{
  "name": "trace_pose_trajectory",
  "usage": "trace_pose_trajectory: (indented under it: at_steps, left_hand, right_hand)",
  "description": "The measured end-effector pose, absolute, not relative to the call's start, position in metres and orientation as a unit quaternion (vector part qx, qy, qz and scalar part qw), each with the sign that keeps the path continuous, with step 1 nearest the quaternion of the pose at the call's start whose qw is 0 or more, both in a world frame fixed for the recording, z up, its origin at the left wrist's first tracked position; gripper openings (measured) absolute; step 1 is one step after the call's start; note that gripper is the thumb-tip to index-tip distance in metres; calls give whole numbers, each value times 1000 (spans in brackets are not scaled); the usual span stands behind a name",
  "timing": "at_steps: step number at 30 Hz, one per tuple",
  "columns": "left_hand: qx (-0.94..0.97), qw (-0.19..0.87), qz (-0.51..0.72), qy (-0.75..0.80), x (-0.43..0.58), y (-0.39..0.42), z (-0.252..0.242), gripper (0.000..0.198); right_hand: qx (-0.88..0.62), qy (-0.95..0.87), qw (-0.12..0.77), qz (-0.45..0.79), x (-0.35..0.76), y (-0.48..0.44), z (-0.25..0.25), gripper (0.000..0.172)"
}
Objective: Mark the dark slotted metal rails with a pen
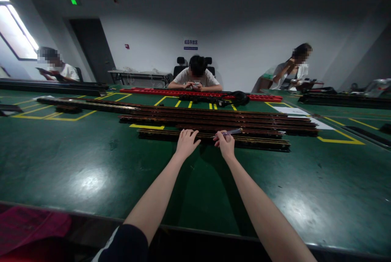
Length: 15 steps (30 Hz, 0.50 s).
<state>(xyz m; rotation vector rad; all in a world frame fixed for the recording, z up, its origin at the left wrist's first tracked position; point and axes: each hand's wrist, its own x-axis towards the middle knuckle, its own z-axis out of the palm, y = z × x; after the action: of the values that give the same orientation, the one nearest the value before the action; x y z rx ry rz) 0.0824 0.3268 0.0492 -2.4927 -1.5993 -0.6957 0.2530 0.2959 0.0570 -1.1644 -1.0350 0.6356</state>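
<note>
Right hand (225,144) gripping pen-like tool (234,131); left hand (186,146) unclenched, fingers spread on front strips (262,144).
Front strips run under both hands, roughly parallel to bench (116,172) near edge, set well back; strip stack (220,118) just beyond, red rail (262,98) and black cable (240,98) toward far edge.

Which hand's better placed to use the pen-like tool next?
Right, probably: the right hand holds the pen-like tool at the nearest strips; the left hand is spread over them, no tool visible.
</note>
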Motion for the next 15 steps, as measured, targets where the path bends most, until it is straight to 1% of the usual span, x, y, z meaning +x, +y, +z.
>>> trace_pose_trajectory:
  at_steps: [5, 9, 15]
  left_hand:
    - [-817, 46, -223, -529, 83, 326, 51, 46]
    - [-816, 47, -221, -533, 83, 326, 52, 45]
    - [-814, 65, -229, -530, 83, 327, 49, 44]
  right_hand:
    - [-523, -506, 631, 269, 256, 296, 54, 39]
    - [-525, -519, 623, 261, 258, 298, 52, 42]
    - [-525, -531, 615, 253, 259, 298, 51, 40]
